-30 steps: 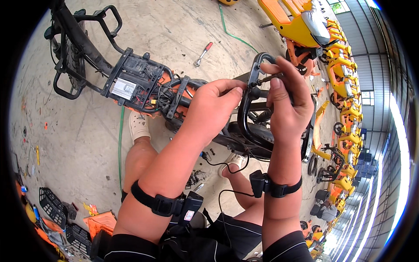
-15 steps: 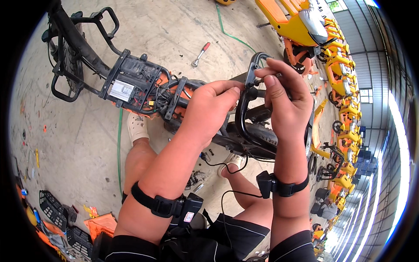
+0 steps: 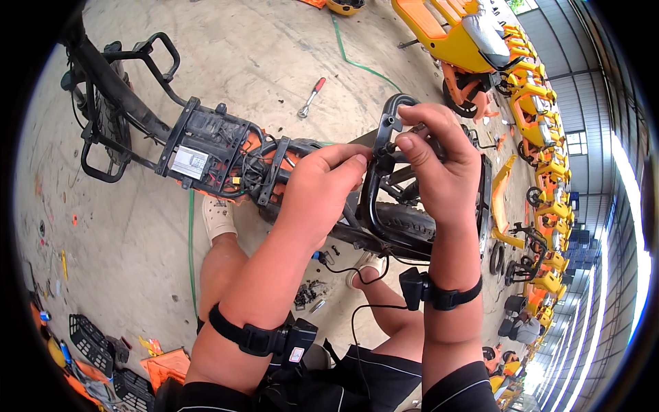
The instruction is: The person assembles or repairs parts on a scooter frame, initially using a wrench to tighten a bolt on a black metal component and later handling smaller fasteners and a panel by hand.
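A stripped electric bike (image 3: pixel 206 147) lies across the view, its black tubular rear rack (image 3: pixel 371 199) between my hands. My left hand (image 3: pixel 319 189) is closed in a pinch, thumb and forefinger tips against the rack's left side; whatever they grip there is hidden. On the other side, my right hand (image 3: pixel 446 161) has its thumb and curled fingers around a small dark bolt-like piece (image 3: pixel 390 147) at the rack's bracket. The fingers cover most of that piece. The rear tyre (image 3: pixel 405 218) shows below the rack.
A red-handled ratchet wrench (image 3: pixel 312 97) lies on the concrete beyond the bike. Yellow bikes (image 3: pixel 453 34) stand at the right. Small loose parts (image 3: pixel 310 294) lie near my feet, and a black crate (image 3: pixel 91 342) with orange panels (image 3: pixel 167 367) is at lower left. A green line (image 3: pixel 191 254) crosses the floor.
The rack shifts slightly left and down in view, and both hands with it. My right fingers have closed in nearer the bracket. My left hand keeps its pinch.
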Available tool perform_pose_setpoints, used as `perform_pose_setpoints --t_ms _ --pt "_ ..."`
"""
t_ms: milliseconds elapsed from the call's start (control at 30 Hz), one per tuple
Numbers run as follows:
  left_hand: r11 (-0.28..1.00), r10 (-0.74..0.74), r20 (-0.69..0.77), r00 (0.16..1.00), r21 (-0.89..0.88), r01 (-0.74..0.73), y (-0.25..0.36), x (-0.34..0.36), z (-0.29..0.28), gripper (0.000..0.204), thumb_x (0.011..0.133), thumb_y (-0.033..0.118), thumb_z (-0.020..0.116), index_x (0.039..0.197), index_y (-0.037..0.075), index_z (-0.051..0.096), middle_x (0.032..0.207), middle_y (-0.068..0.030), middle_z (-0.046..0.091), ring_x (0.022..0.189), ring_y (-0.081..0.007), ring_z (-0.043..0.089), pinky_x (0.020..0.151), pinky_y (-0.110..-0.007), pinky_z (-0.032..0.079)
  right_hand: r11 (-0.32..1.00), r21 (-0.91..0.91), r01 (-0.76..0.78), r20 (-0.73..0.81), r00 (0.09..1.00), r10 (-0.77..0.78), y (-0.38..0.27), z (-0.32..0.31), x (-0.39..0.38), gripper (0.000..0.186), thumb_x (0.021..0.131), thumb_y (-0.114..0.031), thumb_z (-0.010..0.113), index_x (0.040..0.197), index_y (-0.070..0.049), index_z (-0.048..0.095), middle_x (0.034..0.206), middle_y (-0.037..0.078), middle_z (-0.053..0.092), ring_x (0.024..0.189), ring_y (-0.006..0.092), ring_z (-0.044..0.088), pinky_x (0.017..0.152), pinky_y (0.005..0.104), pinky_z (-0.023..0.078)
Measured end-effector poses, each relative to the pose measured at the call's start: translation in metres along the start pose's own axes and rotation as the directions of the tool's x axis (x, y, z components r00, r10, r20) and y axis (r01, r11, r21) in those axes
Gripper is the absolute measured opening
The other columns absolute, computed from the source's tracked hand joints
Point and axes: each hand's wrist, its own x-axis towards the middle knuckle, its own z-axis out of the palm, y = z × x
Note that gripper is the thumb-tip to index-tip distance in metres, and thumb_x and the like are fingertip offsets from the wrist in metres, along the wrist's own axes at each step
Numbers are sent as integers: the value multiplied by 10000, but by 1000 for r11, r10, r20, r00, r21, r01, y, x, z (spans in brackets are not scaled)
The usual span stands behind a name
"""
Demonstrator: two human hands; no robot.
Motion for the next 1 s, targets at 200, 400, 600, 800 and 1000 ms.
perform_pose_setpoints --t_ms 200,400,600,800,1000 --pt "1000 21 6 1000 -18 -21 -6 4 -3 270 968 121 591 1169 -37 676 891 13 645 780 -45 513 708 -204 426 990 -24 141 26 990 -140 1 -4 -2 289 827 62 727 1109 -1 716 922 64 694 855 105 640 746 244 513" --pt "1000 16 -4 1000 21 -16 -4 0 -3 261 967 155 611 1170 9 685 915 18 656 802 -54 541 698 -203 438 982 184 -44 14 999 42 -4 -2 -7 335 862 92 673 1191 32 670 966 92 713 905 117 669 772 236 530" --pt "1000 8 -24 1000 -8 -9 -2 -1 1 274 961 136 608 1172 -22 682 921 0 671 786 -53 526 737 -208 440 912 362 -192 30 980 194 -11 3 -5 300 907 39 649 1205 7 663 980 66 720 785 55 595 697 204 495" --pt "998 38 19 999 -57 -37 -8 3 -4 257 961 136 615 1156 -13 691 917 -2 677 792 -59 539 744 -214 446 993 117 33 -21 999 -30 6 2 -2 245 823 -12 772 1056 -20 695 965 11 656 707 46 492 670 202 414" --pt "998 35 38 999 -59 -33 -10 4 -5 241 974 118 612 1171 -4 677 935 -10 658 826 -81 551 766 -231 456 995 73 75 -26 997 -73 9 -2 -4 287 781 22 792 1056 -14 718 936 41 666 736 77 547 691 215 439"
